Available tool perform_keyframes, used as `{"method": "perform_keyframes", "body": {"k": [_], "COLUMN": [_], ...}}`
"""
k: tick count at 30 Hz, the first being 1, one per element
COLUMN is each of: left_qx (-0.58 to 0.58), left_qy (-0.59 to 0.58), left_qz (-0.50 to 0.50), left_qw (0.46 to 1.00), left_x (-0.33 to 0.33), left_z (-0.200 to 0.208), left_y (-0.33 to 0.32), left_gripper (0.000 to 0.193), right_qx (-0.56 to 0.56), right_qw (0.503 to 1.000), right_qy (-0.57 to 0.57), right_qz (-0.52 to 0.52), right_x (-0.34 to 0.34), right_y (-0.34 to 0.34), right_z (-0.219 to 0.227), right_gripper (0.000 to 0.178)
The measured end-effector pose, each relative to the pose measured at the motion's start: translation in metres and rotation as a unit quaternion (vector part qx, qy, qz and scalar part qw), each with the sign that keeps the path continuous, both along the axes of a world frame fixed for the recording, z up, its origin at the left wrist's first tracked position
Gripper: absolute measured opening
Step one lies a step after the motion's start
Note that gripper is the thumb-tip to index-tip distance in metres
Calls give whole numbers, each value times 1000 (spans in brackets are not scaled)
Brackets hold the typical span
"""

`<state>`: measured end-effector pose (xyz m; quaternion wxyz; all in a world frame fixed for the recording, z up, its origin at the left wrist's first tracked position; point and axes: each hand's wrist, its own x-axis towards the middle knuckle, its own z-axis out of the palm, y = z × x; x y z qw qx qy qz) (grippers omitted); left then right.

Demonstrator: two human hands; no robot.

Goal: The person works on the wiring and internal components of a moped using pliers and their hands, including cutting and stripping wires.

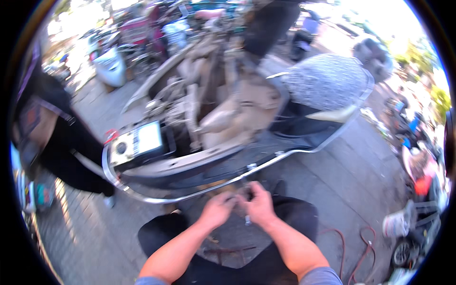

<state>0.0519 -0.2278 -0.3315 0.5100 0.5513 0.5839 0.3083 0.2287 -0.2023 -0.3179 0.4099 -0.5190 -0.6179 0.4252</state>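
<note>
My left hand point(218, 209) and my right hand point(259, 205) meet in front of my knees, just below the chrome side rail point(223, 183) of a scooter. Both have their fingers closed together. Something small and dark lies between them, too blurred to name. Under my right hand a shiny metal tip point(247, 220) sticks out. The scooter's body point(247, 109) stands open above, with dusty inner parts and cables showing. A boxy meter with a bright screen point(149, 137) rests on its left end. A grey fuzzy seat cover point(327, 80) lies toward its right end.
A person in black trousers point(71, 147) stands close on the left. A dark upright part point(270, 28) rises behind the scooter. A reddish hose point(365, 247) loops over the paving at right, near a white bucket point(396, 223) and a small wheel point(403, 251). Parked vehicles crowd the back.
</note>
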Motion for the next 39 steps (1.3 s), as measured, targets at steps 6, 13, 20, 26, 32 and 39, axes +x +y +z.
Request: {"method": "perform_keyframes", "body": {"k": [6,13,20,26,32,39], "left_qx": [118,78,-114,-92,-102,-86], "left_qy": [246,112,-349,-298,-317,-224], "left_qz": [-34,35,114,75,85,78], "left_qw": [961,990,923,947,939,968], "left_x": [-5,1,-30,-33,-29,-25], "left_z": [15,-2,18,20,23,21], "left_y": [-1,5,12,6,6,8], "left_gripper": [24,25,25,21,20,22], "right_qx": [84,49,96,91,71,83], "right_qw": [991,983,951,951,938,935], "right_qy": [-103,-173,-262,-267,-306,-327], "right_qz": [6,33,136,125,145,114], "right_x": [0,8,17,24,24,24], "right_y": [-2,8,9,5,6,5], "right_z": [-31,-4,10,13,13,9], "right_gripper": [26,30,42,40,41,36]}}
